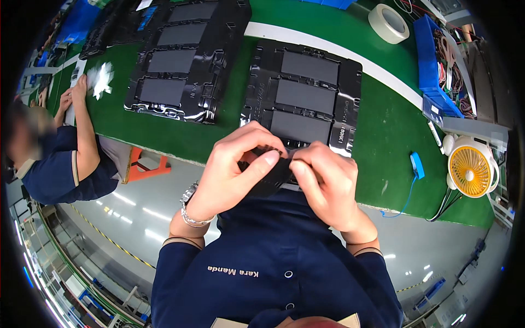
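Note:
In front of my chest, my left hand (232, 167) and my right hand (329, 183) pinch a dark, thin, flat piece (278, 176) between fingers and thumbs. It is held tilted over the table's near edge, and fingers cover parts of it, so its exact kind cannot be made out. Just beyond my hands lies a black moulded plastic tray (256, 87). Grey rectangular panels (305, 97) sit in its pockets in a column. My fingers hide the tray's near end. A bracelet and watch circle my left wrist.
Another black tray (203, 90) with grey panels lies left on the green table (383, 164). Rightward are a tape roll (389, 24), a blue bin (429, 63) of cables, a pen (436, 136), a yellow fan (469, 172) and a corded blue device (417, 165). A co-worker (63, 169) sits left.

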Tool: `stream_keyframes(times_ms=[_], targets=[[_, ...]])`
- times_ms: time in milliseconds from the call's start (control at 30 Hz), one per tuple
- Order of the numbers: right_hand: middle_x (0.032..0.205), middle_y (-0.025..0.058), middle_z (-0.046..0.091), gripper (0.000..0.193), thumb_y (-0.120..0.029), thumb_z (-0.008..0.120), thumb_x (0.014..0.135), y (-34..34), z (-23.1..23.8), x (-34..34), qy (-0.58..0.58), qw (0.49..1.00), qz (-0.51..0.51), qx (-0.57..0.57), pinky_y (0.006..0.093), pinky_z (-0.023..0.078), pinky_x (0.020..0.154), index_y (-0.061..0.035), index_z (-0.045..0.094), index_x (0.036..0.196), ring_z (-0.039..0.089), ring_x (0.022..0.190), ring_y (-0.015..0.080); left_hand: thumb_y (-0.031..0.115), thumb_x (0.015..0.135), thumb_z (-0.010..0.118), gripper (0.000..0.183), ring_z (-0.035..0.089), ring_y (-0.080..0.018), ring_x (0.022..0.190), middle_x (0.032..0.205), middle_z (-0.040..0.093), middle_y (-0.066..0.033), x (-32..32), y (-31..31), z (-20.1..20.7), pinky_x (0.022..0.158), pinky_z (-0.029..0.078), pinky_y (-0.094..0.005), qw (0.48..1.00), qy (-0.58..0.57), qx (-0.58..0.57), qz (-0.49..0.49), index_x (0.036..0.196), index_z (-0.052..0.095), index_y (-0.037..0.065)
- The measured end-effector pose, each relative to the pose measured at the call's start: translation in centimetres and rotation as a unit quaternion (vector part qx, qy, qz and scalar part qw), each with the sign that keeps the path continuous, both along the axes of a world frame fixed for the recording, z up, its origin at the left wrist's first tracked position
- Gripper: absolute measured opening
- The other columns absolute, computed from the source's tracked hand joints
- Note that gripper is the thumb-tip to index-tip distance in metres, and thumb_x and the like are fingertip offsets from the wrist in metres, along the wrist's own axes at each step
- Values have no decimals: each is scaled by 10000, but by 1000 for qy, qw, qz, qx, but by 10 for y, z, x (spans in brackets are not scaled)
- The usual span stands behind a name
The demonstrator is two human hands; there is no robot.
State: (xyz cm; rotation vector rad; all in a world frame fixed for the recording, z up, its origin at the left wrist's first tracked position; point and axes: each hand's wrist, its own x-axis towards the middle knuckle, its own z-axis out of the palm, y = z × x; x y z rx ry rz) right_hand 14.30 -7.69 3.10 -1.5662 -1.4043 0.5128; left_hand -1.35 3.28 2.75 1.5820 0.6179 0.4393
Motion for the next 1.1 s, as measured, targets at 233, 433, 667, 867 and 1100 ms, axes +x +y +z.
stream_keyframes(times_ms=[233,433,667,867,1100], targets=[[658,54,556,99,-82,690,830,-6,-12,7,-41,998,-27,-27,327,415,433,-31,619,782,554,476,205,47,876,634,110,585,-124,823,909,601,-85,11,-11,-11,699,487,-233,998,-15,-59,1,939,643,-43],[642,41,545,118,-80,699,819,-6,-16,9,-77,996,-24,-29,326,406,421,-40,611,751,546,464,196,59,873,649,111,593,-122,788,900,613,-85,12,-12,-14,679,492,-230,999,-14,-37,4,923,653,-40],[594,32,511,139,-74,717,763,-3,-25,17,-99,995,3,-9,316,385,406,-48,596,700,508,433,187,89,888,645,126,598,-108,759,871,632,-59,14,-12,-20,674,490,-227,1000,0,12,0,929,659,-29],[562,23,492,144,-55,703,725,-5,-31,23,-56,998,-13,35,289,340,396,-43,586,641,467,417,159,96,883,639,102,624,-135,817,909,661,-61,15,-13,-19,709,494,-259,993,55,-106,10,933,647,7],[609,44,538,125,-36,645,805,-26,-36,37,78,988,-105,-78,265,342,478,25,599,706,461,524,112,91,812,653,50,533,-282,1164,1149,647,-29,9,-19,-51,1026,354,-479,915,126,377,-69,852,631,69]])
